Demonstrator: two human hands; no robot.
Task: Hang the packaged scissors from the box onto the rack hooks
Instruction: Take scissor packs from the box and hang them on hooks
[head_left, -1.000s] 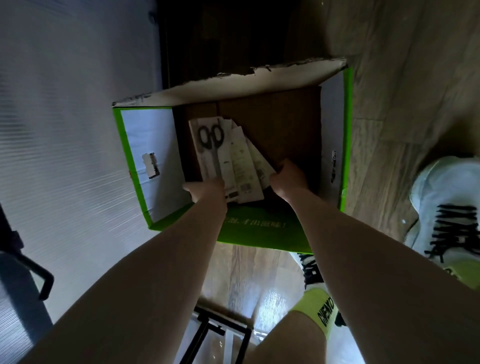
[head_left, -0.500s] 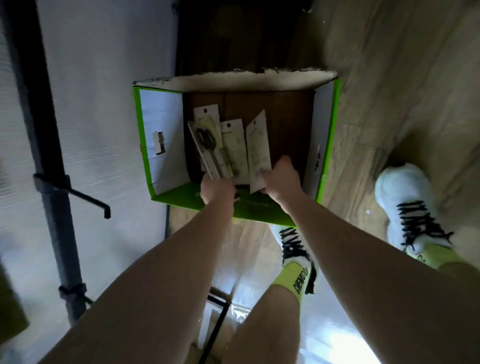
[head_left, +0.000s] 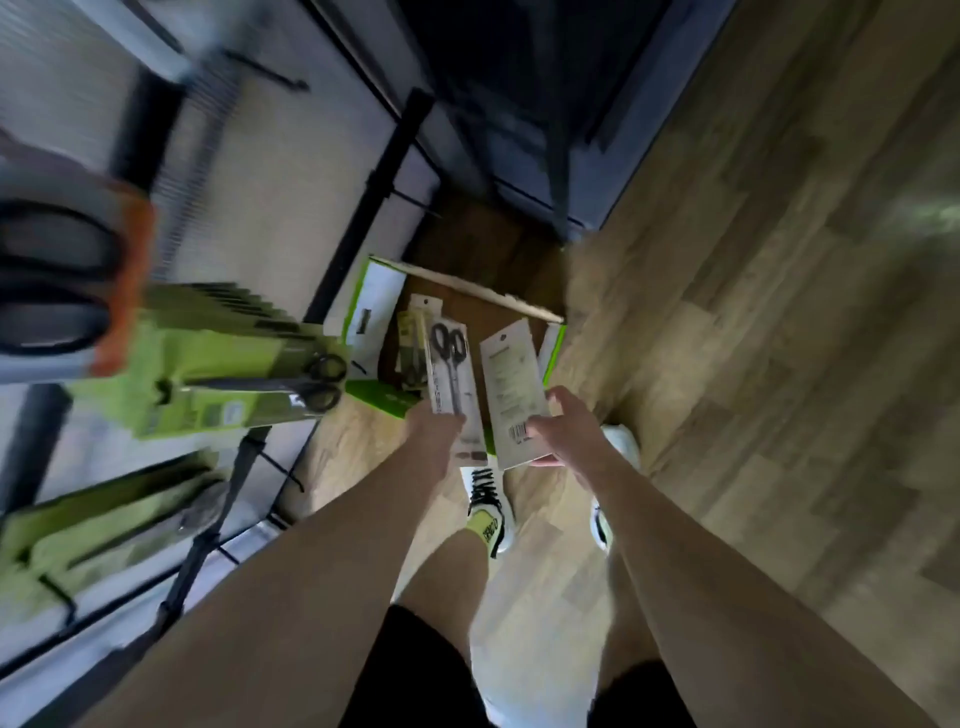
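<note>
Hands (head_left: 434, 423) (head_left: 563, 431) each grip scissors pkgs (head_left: 449, 369) (head_left: 511, 389) above box (head_left: 374, 296).

floor: light wood planks (head_left: 753, 364) | left: white ribbed wall panel (head_left: 270, 171) | top: dark, dim

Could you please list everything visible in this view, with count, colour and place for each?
Box: one, green and white outside, brown inside, on the floor ahead.
Scissor packs in hand: several, pale cards, one showing black scissors, one back side up.
Hung scissor packs: a blurred row, green, on the rack at left; more lower left.
Rack: black posts and hooks, left.
Floor: wood planks.
Shoes: two, white with black laces.
Left hand: grips packs.
Right hand: holds one pack.
</note>
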